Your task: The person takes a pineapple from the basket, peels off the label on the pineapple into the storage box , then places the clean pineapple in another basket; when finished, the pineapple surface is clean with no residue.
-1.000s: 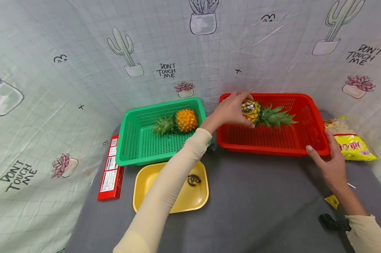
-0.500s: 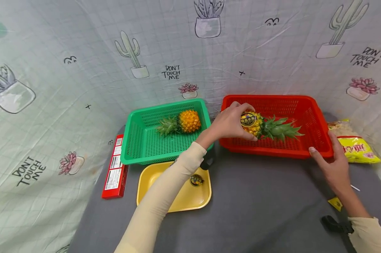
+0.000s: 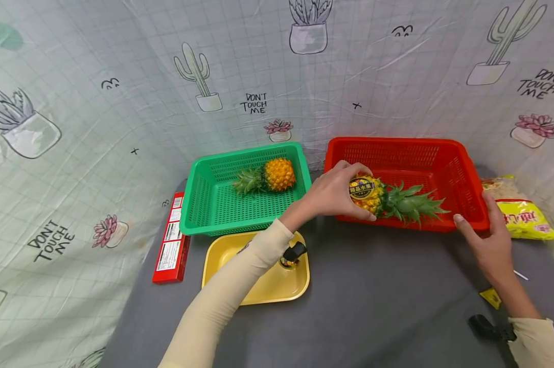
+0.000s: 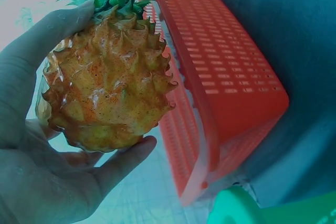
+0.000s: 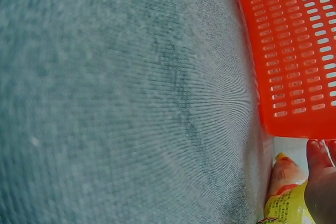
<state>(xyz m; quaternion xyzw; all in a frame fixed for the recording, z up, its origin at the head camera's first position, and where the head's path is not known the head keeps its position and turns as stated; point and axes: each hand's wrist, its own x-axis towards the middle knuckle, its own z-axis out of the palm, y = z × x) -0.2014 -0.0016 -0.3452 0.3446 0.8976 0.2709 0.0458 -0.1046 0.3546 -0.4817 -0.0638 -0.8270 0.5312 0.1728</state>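
Observation:
My left hand [image 3: 339,191] grips a small pineapple [image 3: 373,199] by its yellow body, thumb and fingers on opposite sides. A black round label sits on the fruit, and its green crown points right. In the head view the pineapple overlaps the front rim of the red basket [image 3: 458,179]; the left wrist view shows the fruit [image 4: 113,87] just off the basket's side. My right hand [image 3: 490,248] holds the red basket's front right corner, thumb at the front and fingers along the right side. Those fingers are partly cut off in the right wrist view.
Left of the red basket, a green basket [image 3: 212,229] holds another pineapple [image 3: 279,175]. A yellow tray [image 3: 258,296] with a round label lies in front, partly under my left arm. A red box [image 3: 171,255] lies far left, a yellow food bag [image 3: 527,220] far right.
My left hand has brought the pineapple from over the red basket's middle toward its front rim, nearer to me. My right hand stays at the corner. The head view has shifted slightly.

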